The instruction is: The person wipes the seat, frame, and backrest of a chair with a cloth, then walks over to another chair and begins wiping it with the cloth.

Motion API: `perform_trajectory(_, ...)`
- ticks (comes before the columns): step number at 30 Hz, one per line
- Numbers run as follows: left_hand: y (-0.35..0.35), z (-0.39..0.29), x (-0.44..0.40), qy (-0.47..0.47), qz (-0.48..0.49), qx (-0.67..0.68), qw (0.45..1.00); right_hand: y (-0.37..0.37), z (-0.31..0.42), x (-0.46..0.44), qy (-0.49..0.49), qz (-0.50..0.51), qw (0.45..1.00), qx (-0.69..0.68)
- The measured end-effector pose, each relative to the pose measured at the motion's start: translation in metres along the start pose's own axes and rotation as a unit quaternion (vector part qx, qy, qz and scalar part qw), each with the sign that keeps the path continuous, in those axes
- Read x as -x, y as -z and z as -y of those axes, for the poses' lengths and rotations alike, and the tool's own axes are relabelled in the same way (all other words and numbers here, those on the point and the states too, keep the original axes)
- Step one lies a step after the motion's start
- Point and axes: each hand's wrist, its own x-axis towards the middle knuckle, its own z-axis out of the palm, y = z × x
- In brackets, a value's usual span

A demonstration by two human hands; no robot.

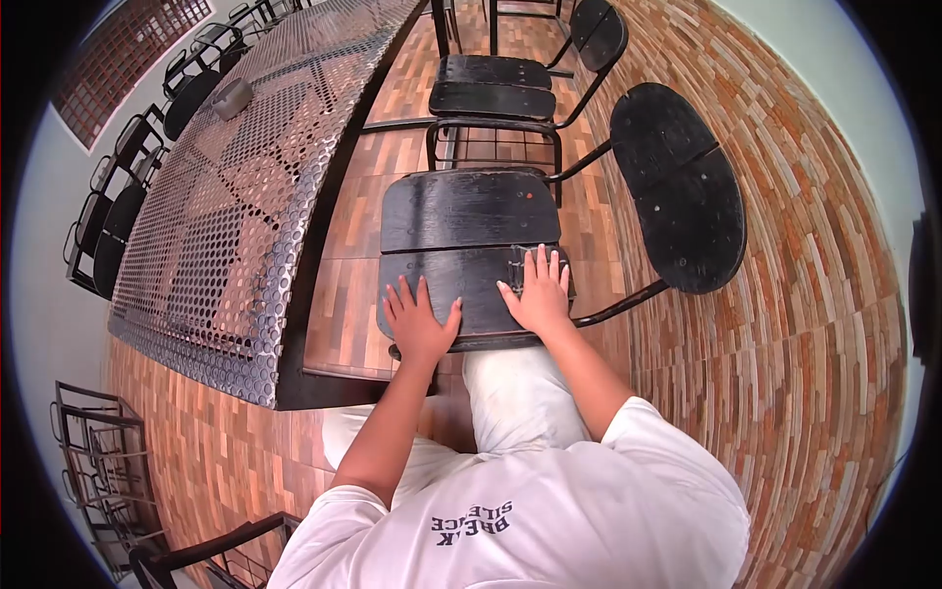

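Left hand (pixel 420 326): open, palm-down, chair seat's (pixel 471 211) 7 o'clock
Right hand (pixel 542 297): likewise, 4 o'clock
Load: best spread evenly, off slat gap (pixel 446 249)

Decent room on the chair seat (pixel 432 221) between left hand (pixel 419 324) and right hand (pixel 540 299), plus ahead of both. Mesh table (pixel 221 187) blocks past the left one, backrest (pixel 679 187) and its tube (pixel 622 306) past the right.

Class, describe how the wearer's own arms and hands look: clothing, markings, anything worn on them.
The left hand and right hand are bare, with no gloves, rings or watch visible. Forearms are uncovered below short, loose white sleeves. The white shirt carries dark lettering, upside down here.
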Motion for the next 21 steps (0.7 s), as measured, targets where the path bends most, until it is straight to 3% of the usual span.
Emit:
perform_trajectory(2, -0.002, 0.001, -0.003, -0.013, -0.005, 0.016, 1.000, 0.003, 0.001, 0.012, 0.029, -0.006, 0.999, -0.021)
perform_trajectory(5, -0.003, 0.004, 0.004, -0.023, -0.006, 0.047, 0.999, 0.046, 0.009, 0.034, -0.042, 0.047, 0.996, 0.060)
perform_trajectory(10, -0.003, 0.003, 0.003, -0.053, -0.027, 0.063, 0.996, 0.024, -0.022, -0.011, -0.069, 0.040, 0.997, 0.008)
perform_trajectory(14, -0.006, 0.003, 0.001, -0.063, -0.051, 0.081, 0.993, 0.005, 0.005, -0.036, -0.112, 0.021, 0.991, 0.073)
perform_trajectory(16, -0.007, 0.006, 0.003, -0.061, -0.060, 0.105, 0.991, -0.002, 0.023, -0.021, 0.001, 0.005, 0.999, 0.054)
perform_trajectory(17, -0.008, 0.007, 0.002, -0.062, -0.064, 0.109, 0.990, -0.002, 0.027, -0.011, 0.001, 0.000, 0.998, 0.058)
perform_trajectory(19, -0.008, 0.010, 0.004, -0.071, -0.078, 0.133, 0.986, 0.006, 0.036, 0.015, 0.119, 0.037, 0.992, 0.032)
perform_trajectory(21, -0.008, 0.008, 0.004, -0.067, -0.089, 0.145, 0.983, 0.010, 0.027, 0.035, 0.112, 0.031, 0.993, 0.030)
